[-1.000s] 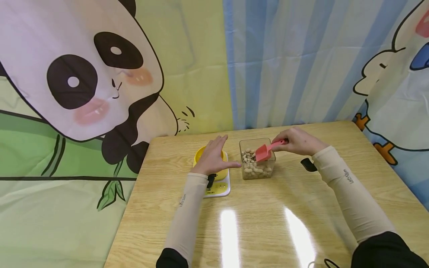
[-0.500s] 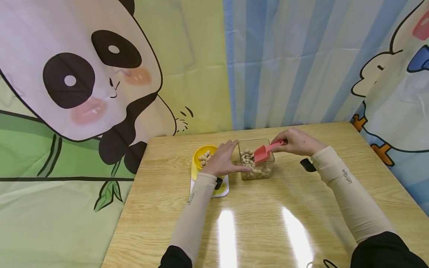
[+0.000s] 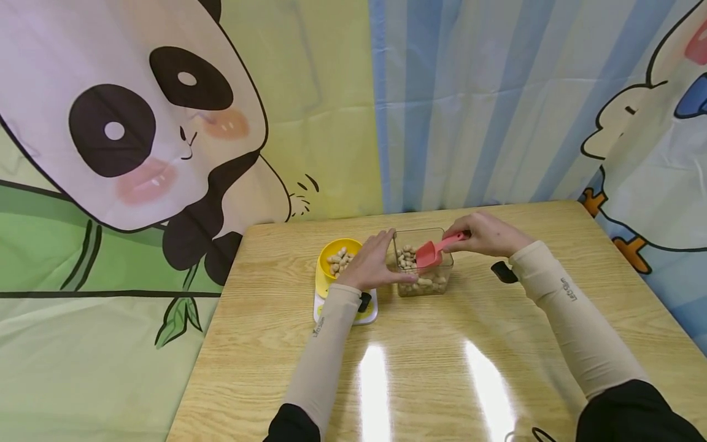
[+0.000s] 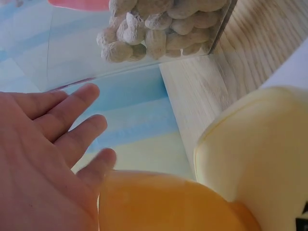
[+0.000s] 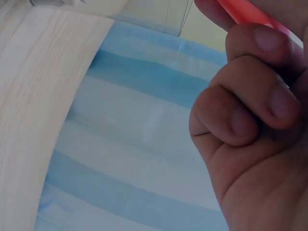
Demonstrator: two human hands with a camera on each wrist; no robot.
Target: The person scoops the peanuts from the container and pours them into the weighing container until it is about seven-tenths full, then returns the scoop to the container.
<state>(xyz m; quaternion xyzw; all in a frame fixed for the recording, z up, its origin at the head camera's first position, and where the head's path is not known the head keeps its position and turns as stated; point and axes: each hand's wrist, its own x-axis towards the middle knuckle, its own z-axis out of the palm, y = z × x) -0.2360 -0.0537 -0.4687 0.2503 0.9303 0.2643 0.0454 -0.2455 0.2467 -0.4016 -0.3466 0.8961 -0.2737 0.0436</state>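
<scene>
In the head view my right hand (image 3: 480, 234) grips the handle of a pink scoop (image 3: 429, 255), its blade inside a clear square container (image 3: 425, 287) among peanuts (image 3: 407, 258). The right wrist view shows curled fingers (image 5: 245, 86) round the pink handle (image 5: 252, 12). My left hand (image 3: 371, 264) is at the container's left side, thumb along the front and fingers toward the back left corner. Those fingers (image 4: 79, 130) look fairly straight in the left wrist view. Under and beside that hand, a yellow bowl (image 3: 327, 250) with peanuts sits on a yellow and white kitchen scale (image 3: 364, 316), partly hidden.
The wooden table (image 3: 431, 380) ends at a printed curtain (image 3: 326, 123) behind the container and bowl. A black cable (image 3: 544, 434) shows at the front edge. Bright light reflections lie on the tabletop in front of the container.
My left hand has moved right from over the bowl to the container's side, uncovering the peanuts in the bowl. The scoop in my right hand has shifted slightly left and down.
</scene>
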